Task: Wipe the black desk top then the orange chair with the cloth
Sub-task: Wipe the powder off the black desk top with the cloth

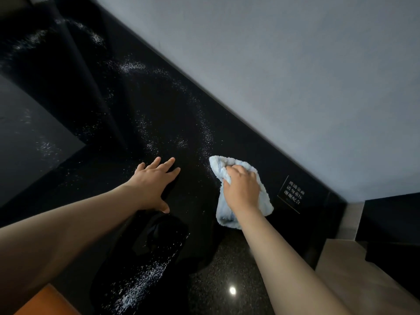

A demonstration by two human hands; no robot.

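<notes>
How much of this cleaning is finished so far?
Little looks done: white specks streak much of the black desk top. In hand: the right hand grips the cloth on it while the left hand rests flat. Left: the speckled stretches, then the orange chair.

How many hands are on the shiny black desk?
2. The left hand lies flat, fingers spread, on the black desk top; the right hand grips the pale blue cloth on the desk, nearer the wall. None seems hidden.
</notes>
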